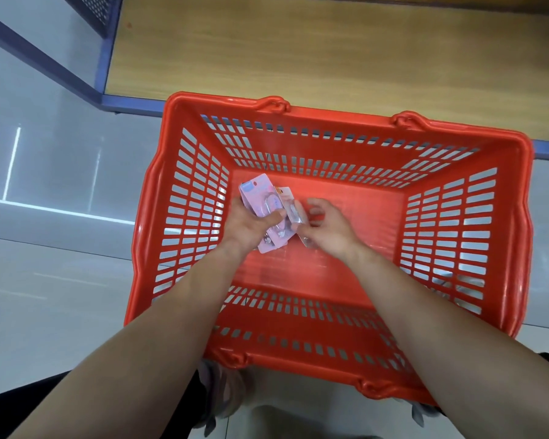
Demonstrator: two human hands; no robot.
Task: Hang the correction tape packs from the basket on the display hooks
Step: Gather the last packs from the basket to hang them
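Correction tape packs point(256, 192), pink-carded, clear-blistered: one flat in left hand point(250, 224), one edge-on in right hand point(329, 229).

Wooden shelf base point(330, 42), blue frame point(133, 104); grey floor tiles point(61, 280); shoe point(222, 391).

Basket point(301, 104): one. Correction tape packs: two, pink pack point(257, 191), second pack point(295, 213). Hands: two, left hand point(246, 221), right hand point(328, 226).
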